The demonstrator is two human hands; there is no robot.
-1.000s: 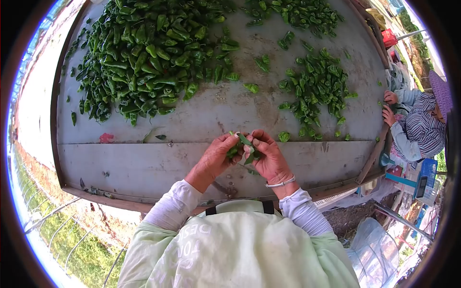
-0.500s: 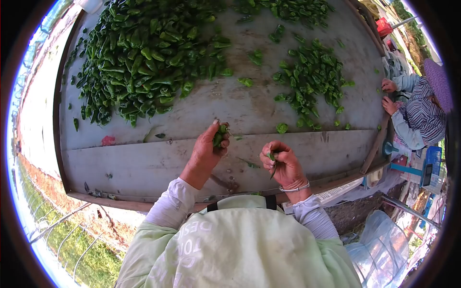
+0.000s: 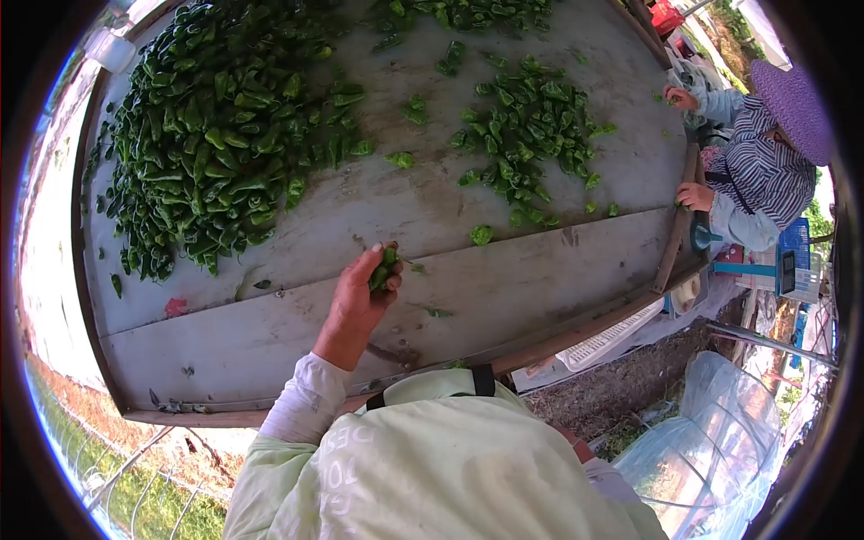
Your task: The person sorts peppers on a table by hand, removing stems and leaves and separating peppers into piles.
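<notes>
My left hand (image 3: 360,292) is closed around a few small green peppers (image 3: 384,270), held above the near strip of the grey table (image 3: 432,193). Of my right hand only a bit of wrist (image 3: 578,445) shows at the right side of my light green top; its fingers are hidden. A large heap of green peppers (image 3: 216,135) covers the table's left part. To the right lies a smaller pile of green peppers (image 3: 526,130), with a few single ones around it, such as a pepper (image 3: 481,235) near the board seam.
A co-worker in a purple hat (image 3: 792,108) stands at the table's right end, both hands at its edge. A wooden rim (image 3: 576,317) borders the near side. Below right are a white crate (image 3: 612,335), a scale (image 3: 786,272) and clear plastic sheeting (image 3: 720,432).
My right hand has left the tabletop and dropped down beside my body. My left hand keeps its peppers. The view has shifted, and the co-worker's hands have moved apart.
</notes>
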